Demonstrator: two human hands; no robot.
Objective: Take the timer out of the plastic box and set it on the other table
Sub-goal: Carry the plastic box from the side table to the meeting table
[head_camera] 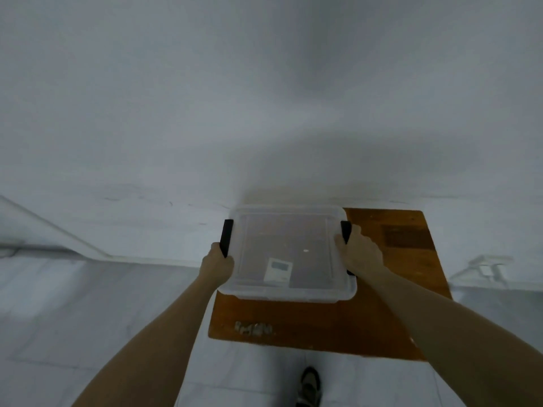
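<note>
Timer (278, 270) sits inside the plastic box (289, 254), near the front edge, seen thru the closed translucent lid; white body w/ a small grey screen, lying flat as far as I can tell.

Head view, only cam I've got: box rests on the brown wooden counter (382, 312), toward its back-left corner, left side of the box overhanging the counter edge. Left hand (217, 267) is wrapped on the black latch (226, 237) at the box's left side. Right hand (360, 251) is gripping the right black latch (346, 232), thumb on the lid rim. Both hands closed on the latches, neither is on the timer. Pic is soft, so can't tell if either latch is already flipped up. A shoe (308, 386) shows on the pale floor below. No 2nd counter in view.

My read: step in hand = unlatching, lid not yet off. To do it well: swing both latches outward together so the lid doesn't twist, and press the box down, since w/ that overhang it could tip off the left edge. Then lift the lid straight up, set it aside, and reach for the timer from above w/ one hand.
</note>
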